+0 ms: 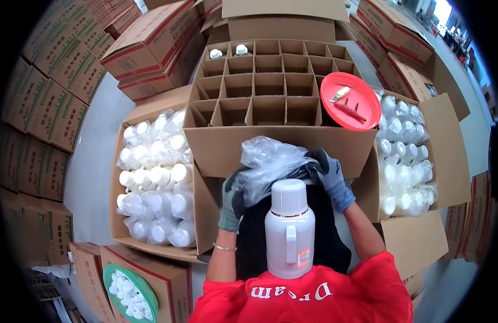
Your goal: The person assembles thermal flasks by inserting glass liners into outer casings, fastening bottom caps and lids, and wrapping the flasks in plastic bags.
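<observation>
Both gloved hands are on a crumpled clear plastic bag (273,161). My left hand (234,199), in a grey-green glove, has its fingers closed on the bag's left side. My right hand (327,175), in a blue-grey glove with dark fingers, grips the bag's right side. A white thermos flask (290,231) with a white cap and an orange label stands upright against my red shirt, between my forearms. Beyond the bag is a divided carton (270,142); two white-capped bottles (241,50) show in its back left compartments.
A red lid (350,102) with small tools rests on the carton's right corner. Open boxes of bagged white bottles stand left (152,175) and right (405,156). A green basin (130,296) of white caps sits lower left. Stacked cartons (60,48) line the left side.
</observation>
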`<action>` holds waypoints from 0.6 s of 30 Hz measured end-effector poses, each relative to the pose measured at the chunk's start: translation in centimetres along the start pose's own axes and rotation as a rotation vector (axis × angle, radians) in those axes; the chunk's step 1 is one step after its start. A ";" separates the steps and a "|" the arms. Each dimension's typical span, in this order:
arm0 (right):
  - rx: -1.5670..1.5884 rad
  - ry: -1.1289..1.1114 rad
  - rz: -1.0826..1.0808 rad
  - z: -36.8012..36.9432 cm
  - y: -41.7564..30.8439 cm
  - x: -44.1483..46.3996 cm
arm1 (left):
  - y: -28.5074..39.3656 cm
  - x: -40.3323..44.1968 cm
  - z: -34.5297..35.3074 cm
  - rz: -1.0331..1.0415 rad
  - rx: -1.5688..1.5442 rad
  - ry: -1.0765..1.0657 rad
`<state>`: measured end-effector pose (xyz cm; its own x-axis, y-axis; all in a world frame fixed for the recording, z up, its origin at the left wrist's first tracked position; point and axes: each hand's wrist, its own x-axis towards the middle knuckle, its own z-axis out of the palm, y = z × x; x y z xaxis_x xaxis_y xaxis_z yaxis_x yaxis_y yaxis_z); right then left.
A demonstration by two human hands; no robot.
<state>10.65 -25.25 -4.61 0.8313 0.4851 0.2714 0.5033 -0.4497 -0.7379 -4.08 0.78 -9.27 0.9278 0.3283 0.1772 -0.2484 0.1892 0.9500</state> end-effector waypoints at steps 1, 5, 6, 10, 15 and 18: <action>-0.033 0.053 0.046 0.5 -0.1 -2.1 | 0.7 -1.2 0.3 0.030 0.161 -0.041; 0.193 0.199 -0.014 1.4 -0.6 -11.8 | 8.3 -5.5 4.3 -0.069 0.532 -0.262; 0.172 0.186 -0.024 0.9 -1.4 -13.6 | 9.0 -6.6 4.6 0.113 0.586 -0.386; 0.080 -0.135 -0.245 -0.4 0.0 -21.9 | 11.4 -11.5 5.9 0.238 0.763 -0.624; 0.030 -0.607 -0.378 -4.0 -0.2 -26.4 | 9.9 -15.3 0.7 -0.038 0.770 -0.906; -0.005 -0.667 -0.376 -4.8 -1.0 -26.0 | 15.1 -10.2 4.4 -0.289 0.693 -0.387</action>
<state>-10.28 -41.05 -7.97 0.2861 0.9555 0.0719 0.7265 -0.1674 -0.6665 -16.04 -3.78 4.45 0.9899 -0.0098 -0.1415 0.1232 -0.4348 0.8921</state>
